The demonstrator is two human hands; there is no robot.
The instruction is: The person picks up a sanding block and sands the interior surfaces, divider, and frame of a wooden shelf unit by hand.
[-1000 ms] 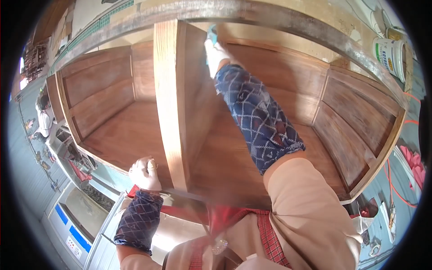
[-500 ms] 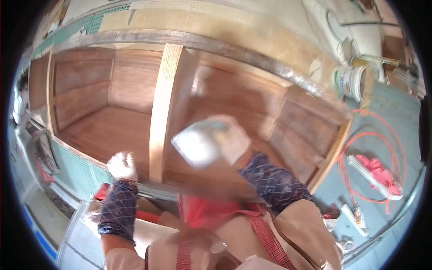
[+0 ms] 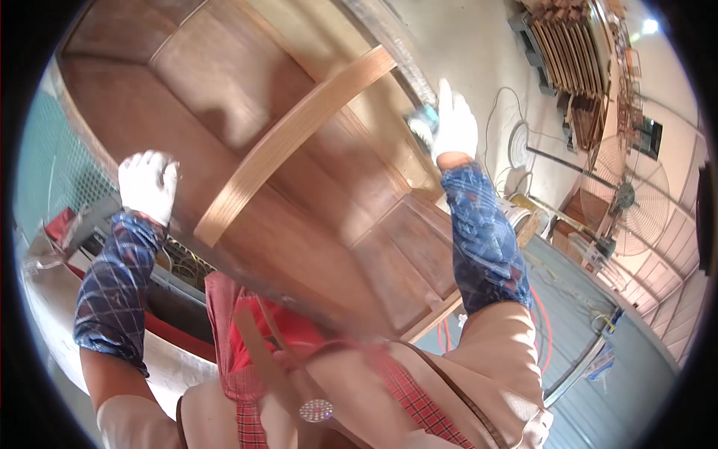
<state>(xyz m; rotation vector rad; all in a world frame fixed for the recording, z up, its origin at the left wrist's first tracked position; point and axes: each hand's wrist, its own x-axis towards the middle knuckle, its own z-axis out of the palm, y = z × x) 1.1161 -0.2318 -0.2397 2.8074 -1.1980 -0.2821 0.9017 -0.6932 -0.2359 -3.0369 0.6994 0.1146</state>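
A large brown wooden cabinet (image 3: 224, 157) lies with its open side up, and a paler wooden divider (image 3: 299, 142) crosses its opening. My left hand (image 3: 148, 183), in a white glove, is at the cabinet's near left edge, its fingers bent over the rim. My right hand (image 3: 456, 123), gloved too, reaches to the far rail (image 3: 389, 37). Between its thumb side and the rail is a small teal and white pad or folded cloth (image 3: 423, 120); its exact kind is not clear. My right fingers point away from me, held together against it.
A floor fan (image 3: 624, 196) stands at the right, near a white bucket (image 3: 516, 213). Stacked wooden pieces (image 3: 572, 49) are at the far right. An orange hose (image 3: 546, 329) lies on the floor. Below my left hand is a grey box with wires (image 3: 183, 262).
My right hand has moved the pad from over the right compartment out to the far rail. The view has turned to the right. My left hand stays at the near edge.
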